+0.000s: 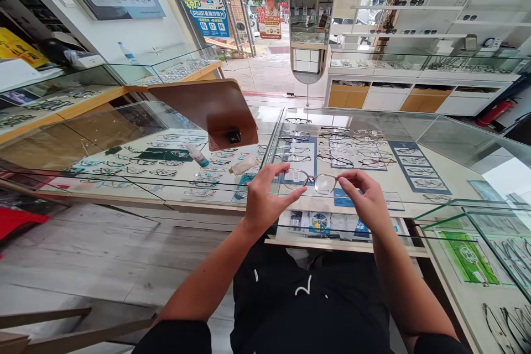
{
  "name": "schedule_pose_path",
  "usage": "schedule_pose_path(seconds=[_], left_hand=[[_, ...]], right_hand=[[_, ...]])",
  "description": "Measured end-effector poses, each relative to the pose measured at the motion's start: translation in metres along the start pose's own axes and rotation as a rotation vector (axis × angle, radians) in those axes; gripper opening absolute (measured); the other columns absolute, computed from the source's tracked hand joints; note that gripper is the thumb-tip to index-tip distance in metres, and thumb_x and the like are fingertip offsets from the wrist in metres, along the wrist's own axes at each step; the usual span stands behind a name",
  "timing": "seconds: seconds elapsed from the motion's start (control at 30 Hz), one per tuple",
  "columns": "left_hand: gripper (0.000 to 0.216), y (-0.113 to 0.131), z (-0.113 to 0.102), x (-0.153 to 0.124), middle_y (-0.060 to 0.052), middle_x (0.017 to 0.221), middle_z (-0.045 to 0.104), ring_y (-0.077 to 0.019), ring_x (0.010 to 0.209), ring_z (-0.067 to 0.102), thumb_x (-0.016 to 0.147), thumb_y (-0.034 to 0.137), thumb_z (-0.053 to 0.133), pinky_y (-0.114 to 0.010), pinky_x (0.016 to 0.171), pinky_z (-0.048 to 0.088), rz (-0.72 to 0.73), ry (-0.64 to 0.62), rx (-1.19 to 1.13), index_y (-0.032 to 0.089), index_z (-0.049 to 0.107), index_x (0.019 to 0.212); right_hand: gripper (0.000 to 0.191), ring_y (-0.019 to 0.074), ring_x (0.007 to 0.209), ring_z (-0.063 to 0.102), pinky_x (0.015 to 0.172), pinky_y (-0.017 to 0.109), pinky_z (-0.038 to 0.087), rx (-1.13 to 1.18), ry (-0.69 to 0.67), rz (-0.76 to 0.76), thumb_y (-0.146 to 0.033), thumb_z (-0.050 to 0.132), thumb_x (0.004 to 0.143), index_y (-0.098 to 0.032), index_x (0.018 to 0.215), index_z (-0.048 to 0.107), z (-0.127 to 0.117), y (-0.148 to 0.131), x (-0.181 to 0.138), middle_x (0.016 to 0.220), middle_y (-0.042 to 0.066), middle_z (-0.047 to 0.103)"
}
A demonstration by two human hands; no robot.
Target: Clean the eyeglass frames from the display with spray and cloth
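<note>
Between both my hands is a pair of eyeglasses (326, 183) with thin frames and clear lenses, held up over the glass display counter (232, 206). My left hand (267, 197) grips its left side, with the thumb stretched along below the left lens. At the right side, the fingers of my right hand (365, 197) pinch the frame near the hinge. Under the glass, several rows of eyeglasses (336, 145) lie on white and dark blue cards. A spray bottle (197, 156) and a pale cloth-like item (244, 165) are on the counter left of my left hand.
A brown tabletop mirror (215, 108), its back towards me, stands on the counter. Below my hands an open drawer (348, 244) juts out. Another glass case (468, 215) adjoins on the right. A tall oval mirror (307, 16) stands beyond the counter.
</note>
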State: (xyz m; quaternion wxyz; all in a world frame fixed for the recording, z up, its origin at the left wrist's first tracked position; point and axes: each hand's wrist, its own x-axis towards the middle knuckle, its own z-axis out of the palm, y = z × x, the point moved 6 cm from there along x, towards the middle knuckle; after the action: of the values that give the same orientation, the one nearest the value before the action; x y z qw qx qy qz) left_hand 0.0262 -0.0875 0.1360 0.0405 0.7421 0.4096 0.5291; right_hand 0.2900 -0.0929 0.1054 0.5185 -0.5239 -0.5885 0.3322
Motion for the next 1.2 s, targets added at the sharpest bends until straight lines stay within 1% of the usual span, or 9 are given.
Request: schedule_pose_path(seconds=[0.13,0.3,0.4,0.6,0.73,0.83,1.0,1.2], left_hand=[[0.057,-0.004,0.004,-0.004,-0.006,0.11,0.078,-0.0227,0.099,0.075,0.084,0.047,0.094,-0.04,0.093,0.064,-0.051,0.032,-0.018,0.024,0.07,0.13],[0.059,-0.009,0.011,-0.009,-0.007,0.114,0.077,-0.0232,0.104,0.077,0.083,0.043,0.095,-0.041,0.096,0.065,-0.122,0.033,-0.15,0.023,0.069,0.133],[0.062,-0.008,0.014,-0.012,-0.007,0.116,0.077,-0.0232,0.105,0.078,0.082,0.039,0.097,-0.041,0.098,0.066,-0.127,0.046,-0.212,0.023,0.069,0.134],[0.06,-0.005,0.015,-0.014,-0.007,0.116,0.077,-0.0234,0.103,0.08,0.081,0.035,0.098,-0.042,0.098,0.068,-0.094,0.078,-0.223,0.023,0.069,0.134],[0.062,-0.006,0.017,-0.014,-0.008,0.116,0.078,-0.0241,0.103,0.081,0.081,0.035,0.098,-0.043,0.098,0.069,-0.097,0.08,-0.241,0.023,0.069,0.134],[0.063,-0.007,0.019,-0.014,-0.008,0.117,0.078,-0.0237,0.103,0.081,0.08,0.034,0.098,-0.042,0.098,0.069,-0.111,0.084,-0.257,0.023,0.069,0.135],[0.063,-0.007,0.021,-0.015,-0.008,0.116,0.078,-0.0238,0.105,0.081,0.08,0.035,0.099,-0.042,0.1,0.068,-0.122,0.089,-0.259,0.022,0.07,0.134],[0.066,-0.01,0.022,-0.016,-0.009,0.118,0.079,-0.025,0.107,0.081,0.079,0.038,0.099,-0.044,0.101,0.068,-0.135,0.077,-0.252,0.022,0.07,0.136]], right_hand=[[0.031,0.026,0.099,0.074,0.091,0.042,0.057,0.034,-0.009,0.021,-0.052,0.075,0.099,-0.023,0.107,0.08,0.002,0.005,0.0,0.108,0.009,0.082],[0.032,0.026,0.1,0.074,0.092,0.041,0.057,0.086,-0.022,0.043,-0.052,0.076,0.098,-0.023,0.107,0.081,0.004,0.017,0.004,0.108,0.009,0.083],[0.034,0.0268,0.101,0.075,0.093,0.042,0.057,0.154,-0.043,0.075,-0.055,0.079,0.095,-0.023,0.105,0.081,0.007,0.024,0.006,0.106,0.009,0.084],[0.039,0.028,0.103,0.077,0.096,0.043,0.058,0.257,-0.054,0.165,-0.062,0.084,0.086,-0.025,0.1,0.081,0.012,0.027,0.008,0.106,0.008,0.085],[0.043,0.0299,0.103,0.079,0.089,0.042,0.058,0.281,-0.066,0.211,-0.065,0.086,0.082,-0.026,0.1,0.08,0.015,0.029,0.009,0.105,0.008,0.086],[0.044,0.0299,0.103,0.08,0.088,0.041,0.056,0.323,-0.084,0.26,-0.064,0.088,0.08,-0.026,0.101,0.079,0.017,0.034,0.01,0.108,0.009,0.086],[0.044,0.0284,0.101,0.08,0.092,0.042,0.055,0.42,-0.098,0.293,-0.062,0.091,0.08,-0.026,0.101,0.076,0.021,0.044,0.009,0.112,0.008,0.086],[0.036,0.0256,0.103,0.077,0.098,0.041,0.055,0.574,-0.108,0.299,-0.055,0.091,0.083,-0.027,0.096,0.073,0.024,0.046,0.007,0.104,0.006,0.086]])
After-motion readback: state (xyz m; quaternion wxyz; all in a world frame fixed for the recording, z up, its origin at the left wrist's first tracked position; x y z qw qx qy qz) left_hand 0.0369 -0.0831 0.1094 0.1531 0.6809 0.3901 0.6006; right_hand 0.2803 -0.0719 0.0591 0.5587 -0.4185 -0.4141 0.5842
